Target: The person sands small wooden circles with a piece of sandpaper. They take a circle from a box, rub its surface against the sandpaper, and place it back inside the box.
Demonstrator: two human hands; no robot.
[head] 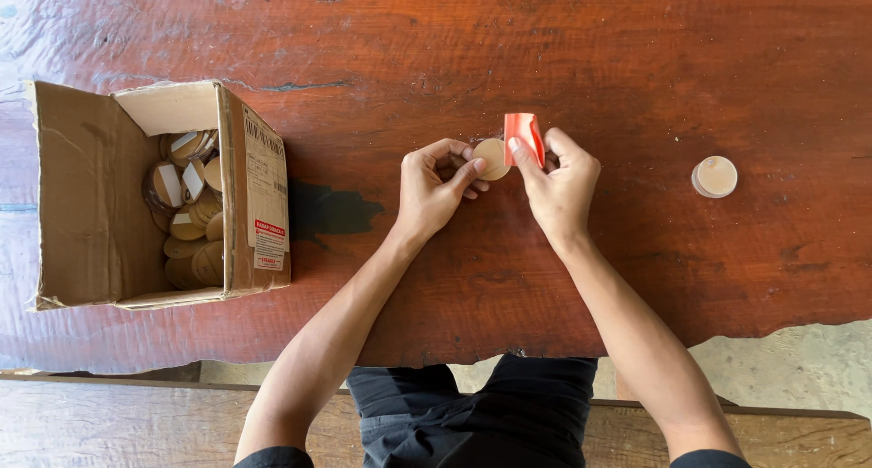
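Step in hand: peeling. Left hand (434, 188) pinches tan disc (491, 158); right hand (556, 184) pinches red backing strip (523, 137), both right of cardboard box (100, 204), above worktop (563, 59). Next, likely: pull strip clear, steadily.

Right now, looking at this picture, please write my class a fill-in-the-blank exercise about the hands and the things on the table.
1. The left hand pinches a round tan disc, while the right hand holds a folded ____ strip.
2. The open cardboard box lies on the ____ side of the wooden table.
3. The box holds many round ____.
4. A lone small round piece lies to the ____ of both hands.

Missing words: red; left; discs; right
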